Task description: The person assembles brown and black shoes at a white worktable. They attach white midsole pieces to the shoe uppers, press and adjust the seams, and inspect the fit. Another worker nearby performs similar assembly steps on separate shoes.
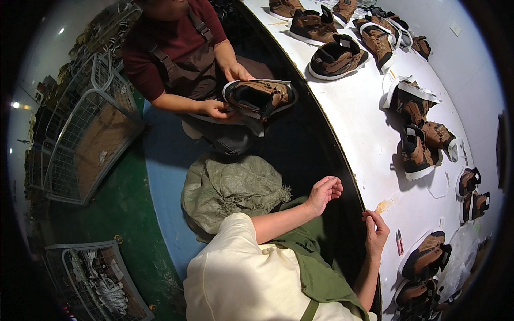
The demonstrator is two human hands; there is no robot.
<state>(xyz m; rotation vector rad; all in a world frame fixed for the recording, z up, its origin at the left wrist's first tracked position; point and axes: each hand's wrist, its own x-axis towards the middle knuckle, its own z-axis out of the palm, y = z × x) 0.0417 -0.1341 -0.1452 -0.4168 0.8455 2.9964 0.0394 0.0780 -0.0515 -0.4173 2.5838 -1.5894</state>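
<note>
My left hand (325, 193) is raised over my lap, beside the table edge. Its fingers curl inward, and what they hold, if anything, does not show. At the edge of the white table (369, 184), my right hand (377, 231) has thumb and fingertips pinched together; anything between them is too small to make out. Red-handled thread snips (399, 242) lie just right of that hand. Beyond them is a brown and black shoe (425, 257) with a white sole. Across from me, a person's hands (237, 72) hold a similar brown shoe (261, 96).
Several more brown shoes (337, 58) stand along the table toward the wall. A stuffed greenish woven sack (233, 187) sits between me and the other person. Wire carts (88, 144) stand on the left, and one lower cart (107, 278) holds white cord. Clear plastic (461, 254) lies at right.
</note>
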